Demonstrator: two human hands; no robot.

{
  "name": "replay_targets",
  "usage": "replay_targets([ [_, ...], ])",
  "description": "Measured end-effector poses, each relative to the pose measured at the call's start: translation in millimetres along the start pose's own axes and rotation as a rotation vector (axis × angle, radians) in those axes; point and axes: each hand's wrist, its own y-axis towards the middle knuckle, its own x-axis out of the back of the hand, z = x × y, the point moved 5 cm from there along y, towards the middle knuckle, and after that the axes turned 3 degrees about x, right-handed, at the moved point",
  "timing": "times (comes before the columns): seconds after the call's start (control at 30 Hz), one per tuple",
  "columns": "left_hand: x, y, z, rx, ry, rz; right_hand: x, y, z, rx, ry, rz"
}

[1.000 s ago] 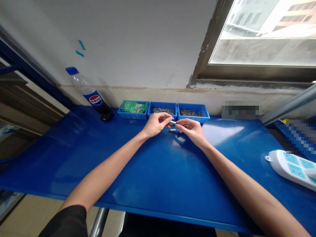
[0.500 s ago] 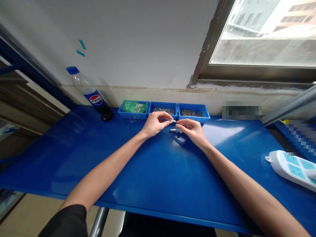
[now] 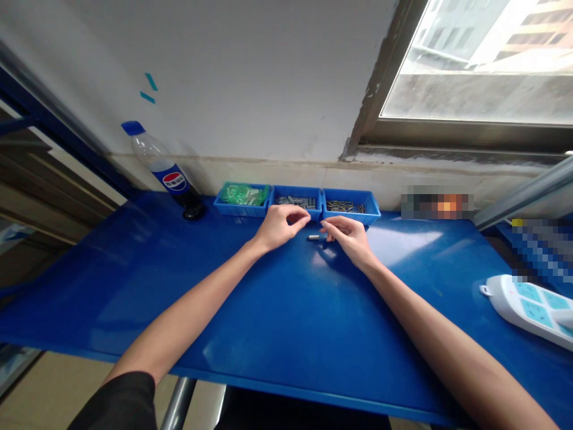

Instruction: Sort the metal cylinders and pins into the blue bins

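Observation:
My left hand [image 3: 280, 224] hovers over the blue table [image 3: 277, 310] in front of the middle bin [image 3: 296, 200]. Its thumb and forefinger are pinched together and point right; whatever they hold is hidden. My right hand [image 3: 348, 234] faces it a few centimetres away, fingers curled inward, the tips pinched close. A small silver metal piece [image 3: 314, 237] lies on the table between the hands, just left of my right thumb. I cannot tell whether the thumb touches it.
Three blue bins stand at the wall: green parts in the left bin [image 3: 242, 197], grey pieces in the middle, thin dark pins in the right bin [image 3: 350, 205]. A cola bottle [image 3: 166, 172] stands at the back left. A white power strip [image 3: 530, 304] lies at the right edge.
The silver piece held up between both hands' fingertips a second ago no longer shows. Both hands have dropped slightly toward the table. The piece lying on the table has not moved.

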Motion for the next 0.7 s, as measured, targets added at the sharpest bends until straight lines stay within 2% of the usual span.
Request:
replay_targets([
  [0.1, -18.7, -7.9, -5.6, -0.111, 0.144, 0.265, 6.4, 1.8, -3.1, 0.017, -0.017, -0.084],
  [0.2, -30.4, -13.9, -4.1, -0.178, 0.256, 0.366, 8.7, 3.1, -6.0, 0.018, 0.0, -0.102],
  [0.3, -34.1, -14.8, -0.7, -0.193, 0.289, 0.362, 7.6, 3.2, -6.6, 0.018, 0.021, -0.079],
  [0.43, -30.1, -12.0, -0.7, -0.184, 0.182, 0.28, 6.7, 2.6, -4.2, 0.02, 0.028, -0.073],
  [0.57, -22.4, -7.6, -1.3, -0.061, -0.027, 0.158, 6.3, 3.1, -3.5, 0.015, 0.044, -0.07],
  [0.7, -20.5, -5.5, 0.0, 0.101, -0.182, 0.139, 6.0, 3.8, -5.1, 0.005, 0.05, -0.063],
])
